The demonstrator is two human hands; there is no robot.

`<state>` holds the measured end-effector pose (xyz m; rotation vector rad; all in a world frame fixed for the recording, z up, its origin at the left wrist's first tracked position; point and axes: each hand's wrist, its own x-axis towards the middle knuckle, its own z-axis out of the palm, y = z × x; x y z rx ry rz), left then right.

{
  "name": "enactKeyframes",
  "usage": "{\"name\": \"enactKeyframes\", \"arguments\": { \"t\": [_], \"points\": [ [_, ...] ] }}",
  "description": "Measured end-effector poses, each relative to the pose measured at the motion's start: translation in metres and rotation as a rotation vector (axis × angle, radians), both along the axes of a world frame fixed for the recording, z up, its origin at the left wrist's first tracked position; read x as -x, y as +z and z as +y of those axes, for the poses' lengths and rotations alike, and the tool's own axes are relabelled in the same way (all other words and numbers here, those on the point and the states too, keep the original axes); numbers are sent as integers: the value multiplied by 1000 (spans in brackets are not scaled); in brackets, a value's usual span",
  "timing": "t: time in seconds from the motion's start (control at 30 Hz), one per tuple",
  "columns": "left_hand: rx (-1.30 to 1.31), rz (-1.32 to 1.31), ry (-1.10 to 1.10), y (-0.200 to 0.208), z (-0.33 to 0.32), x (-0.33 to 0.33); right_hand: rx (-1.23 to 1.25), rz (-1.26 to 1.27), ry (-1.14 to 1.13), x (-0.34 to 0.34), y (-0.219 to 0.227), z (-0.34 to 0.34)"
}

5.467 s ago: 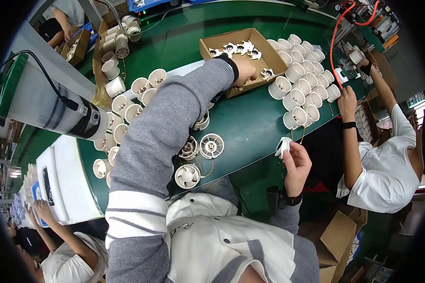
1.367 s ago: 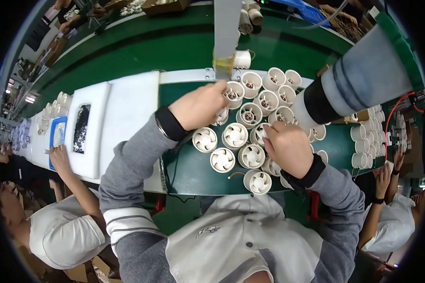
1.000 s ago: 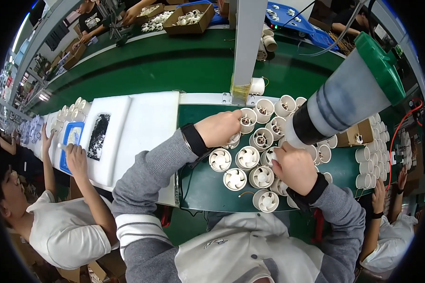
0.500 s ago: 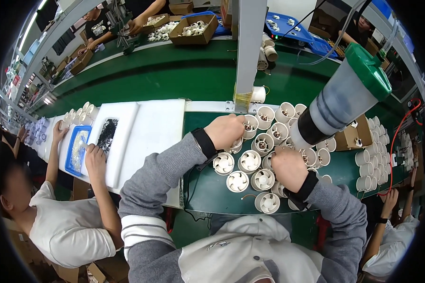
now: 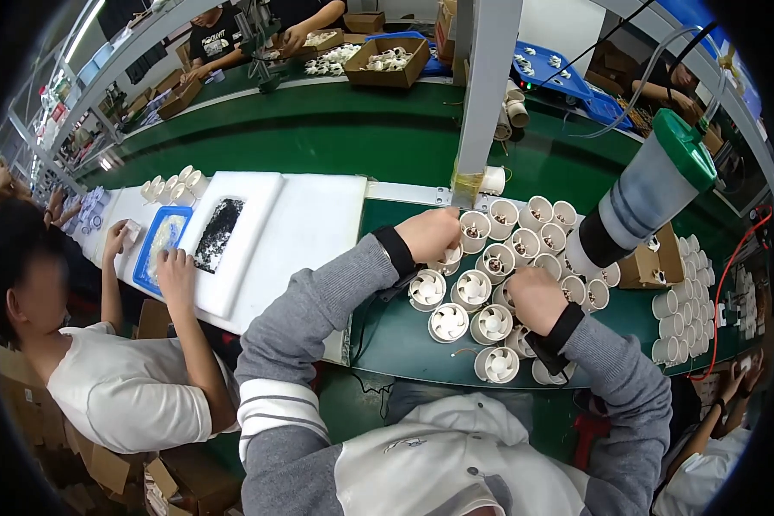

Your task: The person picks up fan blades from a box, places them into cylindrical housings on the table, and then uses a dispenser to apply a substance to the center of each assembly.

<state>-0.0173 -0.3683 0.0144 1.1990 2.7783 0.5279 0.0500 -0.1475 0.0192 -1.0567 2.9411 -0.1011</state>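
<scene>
White round fan housings stand upright in a cluster on the green bench before me. Nearer ones, such as a fan with blades (image 5: 448, 322), show white blades; farther ones, such as a housing without blades (image 5: 496, 261), show dark and coppery parts inside. My left hand (image 5: 428, 235) is closed at the cluster's left side, over a partly hidden housing and beside another housing (image 5: 475, 228). Closed too, my right hand (image 5: 537, 299) rests among the housings, right of the bladed fans. Whatever the fingertips of either hand hold is hidden.
A grey post (image 5: 483, 103) rises behind the cluster. A green-capped dispenser bottle (image 5: 636, 202) slants over its right side, near a cardboard box (image 5: 658, 262) and stacked housings (image 5: 675, 327). At left, a co-worker (image 5: 129, 370) reaches around a blue tray (image 5: 165, 230) beside white foam (image 5: 254, 249).
The whole view has shifted slightly, moving the bench rightward in the picture. My hands stay at about the same housings. The co-worker's left hand now holds up a small white piece beside the tray.
</scene>
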Motion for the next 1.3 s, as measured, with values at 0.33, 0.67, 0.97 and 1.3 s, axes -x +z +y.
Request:
{"name": "enactKeyframes", "arguments": {
  "t": [0.33, 0.67, 0.97, 1.3],
  "points": [
    [-87, 120, 44, 25, 0, -18, 19, 96, 8, -5, 10, -3],
    [-449, 308, -287, 123, 57, -117, 282, 27, 36, -80, 77, 53],
    [-511, 170, -539, 102, 197, -123, 322, 359, -424, -54, 52, 220],
    [-233, -14, -94, 58, 288, -24, 171, 337, -572, -40, 5, 270]
  ]
}}
